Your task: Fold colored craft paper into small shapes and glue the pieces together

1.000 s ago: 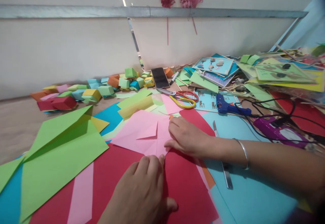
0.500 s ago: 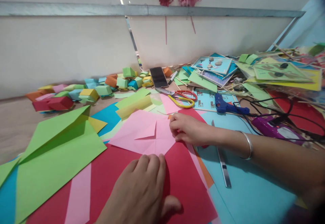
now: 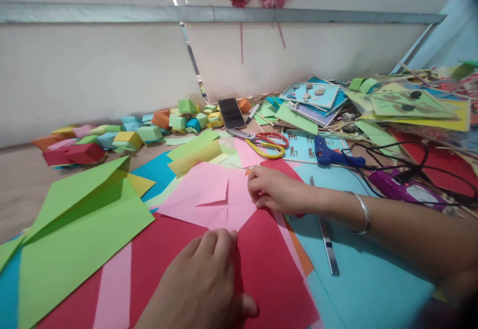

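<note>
A creased pink sheet (image 3: 209, 194) lies on red paper (image 3: 276, 279), with a small folded flap standing up near its middle. At its near edge rests my left hand (image 3: 203, 279), palm down, fingertips on the paper and thumb out to the side, holding nothing. My right hand (image 3: 274, 189) is at the sheet's right corner with fingers curled in a pinch over the paper edge. A silver bangle (image 3: 363, 212) circles the right wrist.
Scissors (image 3: 265, 150), a phone (image 3: 231, 114), a blue glue gun (image 3: 336, 155) with black cord and a metal blade (image 3: 328, 249) lie around the papers. Folded paper blocks (image 3: 129, 140) line the back left. Green sheets (image 3: 85, 229) cover the left.
My left hand has shifted slightly down and left, its fingers drawn a little closer together. My right hand keeps its place at the corner. The view has moved slightly.
</note>
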A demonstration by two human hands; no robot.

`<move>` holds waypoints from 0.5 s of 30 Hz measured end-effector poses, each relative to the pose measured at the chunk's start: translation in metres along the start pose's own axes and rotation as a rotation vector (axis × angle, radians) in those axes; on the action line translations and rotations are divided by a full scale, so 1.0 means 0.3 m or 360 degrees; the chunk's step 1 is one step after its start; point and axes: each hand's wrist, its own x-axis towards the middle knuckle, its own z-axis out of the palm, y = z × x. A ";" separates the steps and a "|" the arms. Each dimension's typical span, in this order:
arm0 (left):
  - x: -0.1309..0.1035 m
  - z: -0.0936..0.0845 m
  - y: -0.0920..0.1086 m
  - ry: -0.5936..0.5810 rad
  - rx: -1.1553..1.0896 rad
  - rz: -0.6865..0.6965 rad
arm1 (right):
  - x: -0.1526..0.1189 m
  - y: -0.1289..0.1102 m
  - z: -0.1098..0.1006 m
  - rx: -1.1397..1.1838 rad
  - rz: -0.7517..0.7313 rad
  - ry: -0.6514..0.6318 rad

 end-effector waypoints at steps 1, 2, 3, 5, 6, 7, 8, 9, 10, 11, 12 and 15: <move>-0.004 0.000 0.000 -0.0001 -0.0011 0.0000 | 0.000 0.003 0.000 0.0001 0.0003 0.0001; -0.007 0.001 0.000 -0.0001 -0.0022 0.0001 | 0.001 0.006 0.000 0.0003 0.0002 -0.0001; -0.008 0.002 0.000 -0.0001 -0.0034 0.0000 | 0.001 0.008 -0.001 0.0007 -0.0001 -0.0007; -0.009 0.006 0.000 -0.0004 -0.0052 -0.0012 | 0.000 0.003 0.001 0.0024 -0.0002 -0.0028; -0.009 0.008 0.001 -0.0004 -0.0060 -0.0018 | -0.002 -0.006 0.004 0.0037 0.0011 -0.0037; -0.009 0.011 0.001 -0.0001 -0.0063 -0.0027 | -0.004 -0.018 0.010 0.0049 0.0039 -0.0035; -0.008 0.014 0.002 0.0007 -0.0060 -0.0030 | -0.007 -0.033 0.017 0.0049 0.0081 -0.0016; -0.009 0.016 0.002 0.0017 -0.0053 -0.0030 | -0.010 -0.049 0.027 0.0030 0.0134 0.0022; -0.009 0.018 0.003 0.0025 -0.0041 -0.0029 | -0.013 -0.064 0.038 -0.0012 0.0190 0.0073; -0.011 0.020 0.003 0.0025 -0.0030 -0.0027 | -0.016 -0.076 0.048 -0.0068 0.0226 0.0125; -0.012 0.021 0.004 0.0016 -0.0023 -0.0025 | -0.018 -0.084 0.057 -0.0098 0.0244 0.0162; -0.018 0.019 0.007 -0.0021 -0.0043 -0.0047 | -0.019 -0.078 0.063 -0.0007 0.0234 0.0187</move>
